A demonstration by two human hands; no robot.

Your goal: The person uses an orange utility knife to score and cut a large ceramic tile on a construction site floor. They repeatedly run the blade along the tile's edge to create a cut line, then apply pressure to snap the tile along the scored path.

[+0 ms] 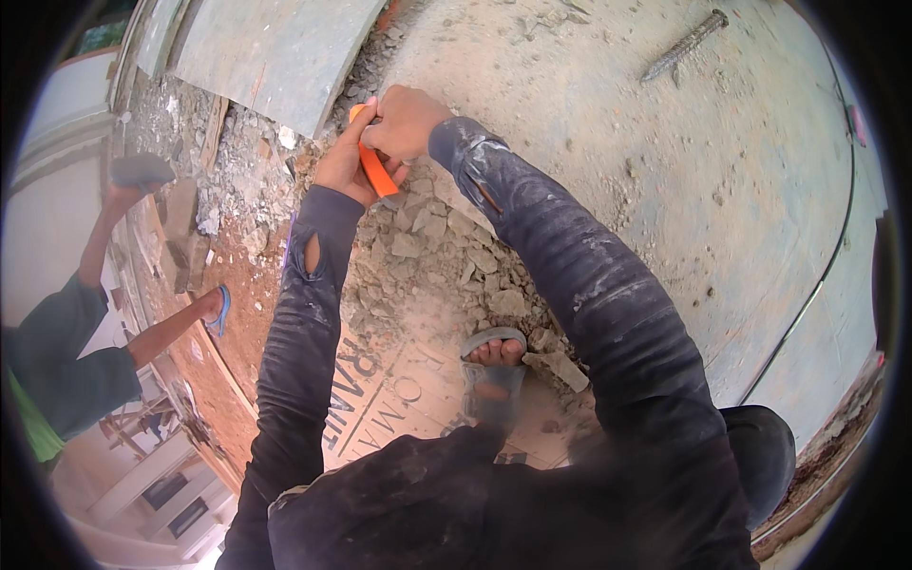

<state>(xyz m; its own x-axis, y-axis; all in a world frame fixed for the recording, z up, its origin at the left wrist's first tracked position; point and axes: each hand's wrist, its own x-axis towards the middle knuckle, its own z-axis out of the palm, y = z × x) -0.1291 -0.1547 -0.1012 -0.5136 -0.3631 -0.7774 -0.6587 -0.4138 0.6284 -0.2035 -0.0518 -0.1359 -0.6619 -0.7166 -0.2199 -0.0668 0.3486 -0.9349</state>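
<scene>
An orange, long, narrow tool (377, 171) with a dark lower tip lies across my left hand (344, 169); its exact kind is unclear. My left fingers are wrapped round it, palm partly up. Pressed against it from the right is my right hand (408, 122), fingers curled and thumb side hidden; whether it pinches the tool or something small cannot be made out. Both hands are above broken rubble (418, 242) at the edge of a dusty slab. Dark, dust-smeared sleeves cover both my forearms.
Below is my sandalled foot (496, 353) beside loose chunks and printed cardboard (399, 380). A grey panel (275, 57) lies upper left, a ridged metal rod (686, 45) upper right. A black cable (807, 304) runs along the right. Another person (66, 351) at left holds a grey block.
</scene>
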